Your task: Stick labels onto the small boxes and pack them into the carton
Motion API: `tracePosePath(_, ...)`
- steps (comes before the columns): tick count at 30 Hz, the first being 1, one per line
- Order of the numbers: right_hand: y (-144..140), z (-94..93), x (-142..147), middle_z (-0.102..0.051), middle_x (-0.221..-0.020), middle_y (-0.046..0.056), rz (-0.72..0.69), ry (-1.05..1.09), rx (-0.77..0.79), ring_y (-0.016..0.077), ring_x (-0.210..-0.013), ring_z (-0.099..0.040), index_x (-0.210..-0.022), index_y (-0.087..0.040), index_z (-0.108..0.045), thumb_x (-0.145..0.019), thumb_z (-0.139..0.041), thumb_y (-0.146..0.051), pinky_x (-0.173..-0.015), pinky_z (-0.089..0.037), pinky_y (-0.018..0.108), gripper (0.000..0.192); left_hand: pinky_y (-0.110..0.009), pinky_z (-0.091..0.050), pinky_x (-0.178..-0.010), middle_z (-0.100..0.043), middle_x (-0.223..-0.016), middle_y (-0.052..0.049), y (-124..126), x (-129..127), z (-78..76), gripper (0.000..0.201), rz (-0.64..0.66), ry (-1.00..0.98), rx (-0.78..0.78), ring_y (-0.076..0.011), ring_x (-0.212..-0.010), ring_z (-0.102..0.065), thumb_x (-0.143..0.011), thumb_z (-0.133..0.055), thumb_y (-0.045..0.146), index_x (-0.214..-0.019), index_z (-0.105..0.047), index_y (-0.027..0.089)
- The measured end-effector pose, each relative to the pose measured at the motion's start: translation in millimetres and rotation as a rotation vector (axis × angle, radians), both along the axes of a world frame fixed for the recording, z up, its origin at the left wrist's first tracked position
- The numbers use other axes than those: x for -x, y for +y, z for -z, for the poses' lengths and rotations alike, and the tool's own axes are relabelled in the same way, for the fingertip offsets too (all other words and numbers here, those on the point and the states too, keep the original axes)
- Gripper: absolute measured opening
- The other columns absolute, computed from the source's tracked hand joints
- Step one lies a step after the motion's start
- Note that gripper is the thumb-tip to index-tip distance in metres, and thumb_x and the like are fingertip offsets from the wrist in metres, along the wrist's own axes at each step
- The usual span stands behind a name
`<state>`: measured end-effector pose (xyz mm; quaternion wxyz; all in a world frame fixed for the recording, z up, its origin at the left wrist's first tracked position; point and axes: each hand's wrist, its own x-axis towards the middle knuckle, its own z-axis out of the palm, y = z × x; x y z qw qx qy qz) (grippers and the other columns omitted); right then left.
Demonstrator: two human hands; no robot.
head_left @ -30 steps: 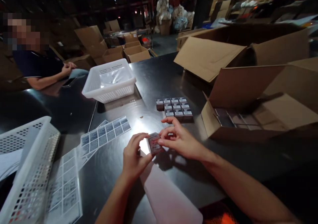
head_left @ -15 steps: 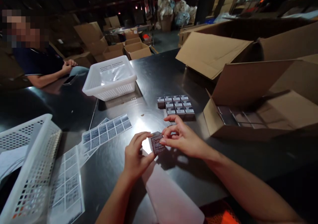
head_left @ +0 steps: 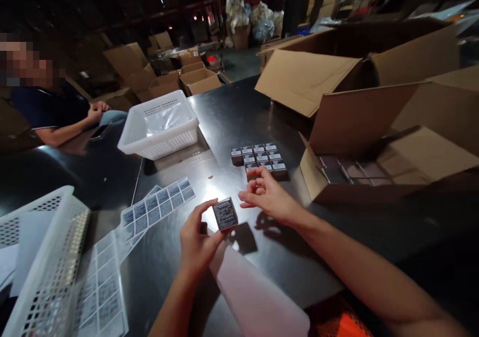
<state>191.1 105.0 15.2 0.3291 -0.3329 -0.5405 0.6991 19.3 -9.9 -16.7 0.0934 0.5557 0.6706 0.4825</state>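
Note:
Between the thumb and fingers of my left hand is a small dark box, its printed face turned toward me. My right hand hovers just to the right of it, fingers bent and apart, touching nothing. Beyond that hand stand several small dark boxes in rows, with white barcode labels on top. Under my left hand lies a pale, smooth strip on the metal table. Sheets of printed labels lie to the left.
A white basket with clear plastic stands at the back; another white basket is at near left. An open carton holding dark boxes is at right, with a larger carton behind. A co-worker sits at far left.
My right hand has let go of the small box and drawn back to the right. The box stays in my left hand, its printed face now more plainly visible. The view has shifted slightly.

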Motion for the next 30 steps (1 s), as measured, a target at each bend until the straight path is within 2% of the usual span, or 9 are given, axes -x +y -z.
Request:
tracePosePath(3, -0.4, 3.2, 6.5, -0.060, -0.095, -0.001, -0.130, -0.003, 0.107, 0.0141, -0.077, -0.065, -0.117, -0.025, -0.042, -0.063, -0.088, -0.047, -0.066, -0.059, 0.032, 0.074, -0.021, -0.034, -0.039, -0.075, -0.106, -0.003, 0.8, -2.6, -0.7, 0.051, -0.038, -0.109, 0.050, -0.0022, -0.039, -0.037, -0.064, -0.085, 0.038, -0.109, -0.068, 0.023)
tracePosePath(6, -8.3, 9.5, 11.8, -0.062, -0.099, 0.002, -0.143, -0.040, -0.004, 0.0148, -0.077, -0.066, -0.119, -0.023, -0.046, -0.074, -0.081, -0.048, -0.069, -0.058, 0.033, 0.063, -0.022, -0.039, -0.046, -0.074, -0.108, -0.004, 3.7, -0.4, 0.9, 0.054, -0.124, -0.136, 0.067, -0.0074, -0.051, -0.052, -0.063, -0.084, 0.042, -0.111, -0.069, 0.023)
tracePosePath(9, -20.8, 12.2, 11.1, -0.063, -0.108, 0.007, -0.063, -0.140, -0.369, 0.0195, -0.094, -0.065, -0.122, -0.022, -0.048, -0.082, -0.075, -0.041, -0.081, -0.057, 0.037, 0.052, -0.026, -0.046, -0.063, -0.070, -0.110, -0.005, 8.9, 9.8, 3.1, 0.057, -0.383, -0.158, 0.019, -0.0174, -0.080, -0.064, -0.064, -0.082, 0.045, -0.114, -0.067, 0.023)
tracePosePath(12, -39.1, 9.4, 10.1, -0.064, -0.115, 0.010, -0.139, -0.273, -0.817, 0.0240, -0.106, -0.061, -0.123, -0.020, -0.053, -0.083, -0.077, -0.032, -0.091, -0.052, 0.041, 0.048, -0.031, -0.046, -0.074, -0.066, -0.112, -0.006, 13.8, 20.5, 3.5, 0.060, -0.612, -0.165, -0.034, -0.0209, -0.092, -0.062, -0.064, -0.081, 0.045, -0.116, -0.063, 0.022)
tracePosePath(15, -59.8, 7.7, 18.6, -0.066, -0.112, 0.011, -0.213, -0.375, -1.160, 0.0268, -0.101, -0.060, -0.120, -0.018, -0.057, -0.085, -0.077, -0.036, -0.086, -0.049, 0.041, 0.045, -0.033, -0.045, -0.080, -0.061, -0.114, -0.007, 17.9, 22.8, 3.0, 0.060, -0.682, -0.213, -0.076, -0.0218, -0.101, -0.059, -0.066, -0.081, 0.043, -0.117, -0.056, 0.021)
tracePosePath(18, -72.3, 14.7, 35.2, -0.069, -0.103, 0.011, -0.213, -0.476, -1.378, 0.0276, -0.095, -0.061, -0.116, -0.015, -0.060, -0.084, -0.077, -0.039, -0.078, -0.045, 0.040, 0.044, -0.033, -0.046, -0.084, -0.057, -0.114, -0.006, 20.7, 20.2, 4.4, 0.062, -0.648, -0.347, -0.055, -0.0211, -0.104, -0.057, -0.067, -0.081, 0.043, -0.116, -0.050, 0.021)
tracePosePath(21, -69.0, 29.1, 46.4, -0.072, -0.094, 0.007, -0.220, -0.491, -1.431, 0.0241, -0.088, -0.064, -0.117, -0.015, -0.060, -0.092, -0.068, -0.026, -0.075, -0.042, 0.037, 0.029, -0.035, -0.046, -0.088, -0.055, -0.113, -0.007, 21.0, 21.7, 8.5, 0.059, -0.564, -0.493, 0.098, -0.0202, -0.103, -0.059, -0.071, -0.079, 0.045, -0.114, -0.048, 0.020)
tracePosePath(24, -56.0, 39.0, 44.2, -0.074, -0.086, 0.002, -0.261, -0.456, -1.341, 0.0192, -0.079, -0.068, -0.113, -0.018, -0.063, -0.096, -0.062, -0.020, -0.069, -0.040, 0.032, 0.018, -0.035, -0.048, -0.086, -0.059, -0.108, -0.006, 19.7, 26.7, 12.5, 0.056, -0.439, -0.576, 0.217, -0.0191, -0.095, -0.063, -0.071, -0.080, 0.041, -0.112, -0.049, 0.020)
tracePosePath(30, -48.1, 26.1, 31.9, -0.075, -0.084, 0.002, -0.389, -0.595, -1.298, 0.0197, -0.075, -0.069, -0.104, -0.021, -0.067, -0.094, -0.065, -0.031, -0.063, -0.037, 0.029, 0.014, -0.033, -0.052, -0.076, -0.064, -0.102, -0.005, 19.2, 25.5, 12.1, 0.052, -0.379, -0.524, 0.232, -0.0187, -0.083, -0.068, -0.070, -0.081, 0.033, -0.110, -0.050, 0.020)
